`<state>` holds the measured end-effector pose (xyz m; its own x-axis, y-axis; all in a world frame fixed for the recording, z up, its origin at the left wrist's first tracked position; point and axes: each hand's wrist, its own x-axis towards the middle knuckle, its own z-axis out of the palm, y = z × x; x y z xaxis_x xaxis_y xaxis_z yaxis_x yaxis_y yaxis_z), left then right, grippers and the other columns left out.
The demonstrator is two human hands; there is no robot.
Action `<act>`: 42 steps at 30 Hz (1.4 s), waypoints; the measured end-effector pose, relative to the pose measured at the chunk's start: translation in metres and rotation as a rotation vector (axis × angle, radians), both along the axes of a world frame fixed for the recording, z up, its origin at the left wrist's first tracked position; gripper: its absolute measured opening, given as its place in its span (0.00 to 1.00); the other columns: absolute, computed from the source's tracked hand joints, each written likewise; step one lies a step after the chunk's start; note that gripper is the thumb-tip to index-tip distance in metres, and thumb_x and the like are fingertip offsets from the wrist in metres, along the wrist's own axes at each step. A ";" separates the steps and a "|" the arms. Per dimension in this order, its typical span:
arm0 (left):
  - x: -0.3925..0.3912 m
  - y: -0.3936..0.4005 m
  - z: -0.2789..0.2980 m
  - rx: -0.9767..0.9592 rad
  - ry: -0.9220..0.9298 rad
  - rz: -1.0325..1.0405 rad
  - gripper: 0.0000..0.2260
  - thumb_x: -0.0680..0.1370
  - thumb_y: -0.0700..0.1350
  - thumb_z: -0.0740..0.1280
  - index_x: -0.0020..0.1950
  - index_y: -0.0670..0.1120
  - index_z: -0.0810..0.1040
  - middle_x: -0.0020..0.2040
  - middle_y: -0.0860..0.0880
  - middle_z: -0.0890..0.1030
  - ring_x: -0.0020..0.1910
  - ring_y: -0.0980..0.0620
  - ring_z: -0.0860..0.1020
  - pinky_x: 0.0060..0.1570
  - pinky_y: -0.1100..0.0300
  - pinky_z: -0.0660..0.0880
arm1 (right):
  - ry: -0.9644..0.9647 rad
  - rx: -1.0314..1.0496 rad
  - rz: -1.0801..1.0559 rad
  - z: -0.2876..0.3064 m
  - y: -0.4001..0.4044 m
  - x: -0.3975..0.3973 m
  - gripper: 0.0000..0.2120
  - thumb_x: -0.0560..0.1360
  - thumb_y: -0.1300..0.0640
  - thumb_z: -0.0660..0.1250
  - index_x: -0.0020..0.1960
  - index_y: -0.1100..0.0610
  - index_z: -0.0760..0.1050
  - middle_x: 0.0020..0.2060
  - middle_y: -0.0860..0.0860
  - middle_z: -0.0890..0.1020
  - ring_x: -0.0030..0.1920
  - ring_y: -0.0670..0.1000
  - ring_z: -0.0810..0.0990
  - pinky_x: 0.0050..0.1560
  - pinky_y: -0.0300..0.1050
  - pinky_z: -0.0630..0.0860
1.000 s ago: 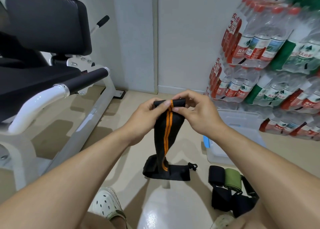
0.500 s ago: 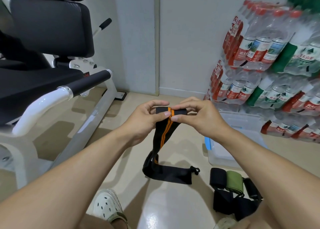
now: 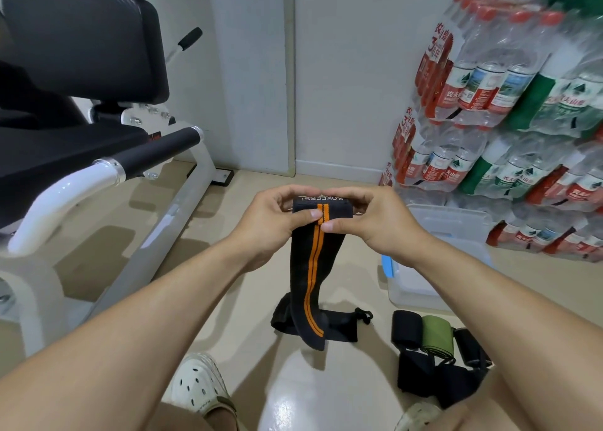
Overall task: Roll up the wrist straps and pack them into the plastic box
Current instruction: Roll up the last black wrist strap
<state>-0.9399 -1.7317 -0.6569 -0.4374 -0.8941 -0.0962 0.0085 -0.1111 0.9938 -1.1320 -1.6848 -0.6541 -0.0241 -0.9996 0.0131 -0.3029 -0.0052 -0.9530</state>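
a small gym corner or storeroom: a padded black-and-white exercise machine (image 3: 81, 110) stands on a beige floor (image 3: 248, 303) near stacked shrink-wrapped water bottle packs (image 3: 509, 104).

box (image 3: 434, 228) right of strap (image 3: 313, 267), rolls (image 3: 437, 336) before it (floor)

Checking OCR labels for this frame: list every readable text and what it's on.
"ROKEERS", seen upside down: top edge of the black and orange wrist strap, pinched by the left hand and right hand.
"农夫山泉": labels on the water bottle packs.
Large "3" with further red print: pack wrap, the rest too blurred to read.
Plastic box: no text seen.
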 end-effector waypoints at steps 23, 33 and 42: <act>0.002 0.001 0.002 -0.031 0.017 0.051 0.19 0.77 0.33 0.73 0.66 0.46 0.78 0.59 0.47 0.85 0.55 0.48 0.85 0.51 0.54 0.82 | -0.096 -0.058 0.043 -0.003 -0.001 0.001 0.18 0.68 0.63 0.81 0.57 0.55 0.84 0.52 0.51 0.87 0.54 0.52 0.86 0.57 0.43 0.81; 0.004 0.003 -0.002 -0.137 -0.077 -0.024 0.26 0.76 0.32 0.74 0.69 0.52 0.76 0.61 0.53 0.84 0.55 0.52 0.85 0.54 0.60 0.81 | -0.135 0.121 0.088 -0.004 -0.003 -0.006 0.27 0.65 0.61 0.82 0.62 0.53 0.80 0.53 0.52 0.87 0.53 0.48 0.86 0.59 0.43 0.80; -0.002 0.003 -0.004 0.076 -0.089 -0.007 0.17 0.81 0.47 0.70 0.70 0.51 0.74 0.57 0.47 0.85 0.51 0.51 0.86 0.49 0.54 0.82 | 0.002 -0.067 -0.056 -0.001 -0.005 0.005 0.23 0.64 0.65 0.83 0.55 0.51 0.81 0.49 0.53 0.86 0.42 0.44 0.83 0.45 0.36 0.79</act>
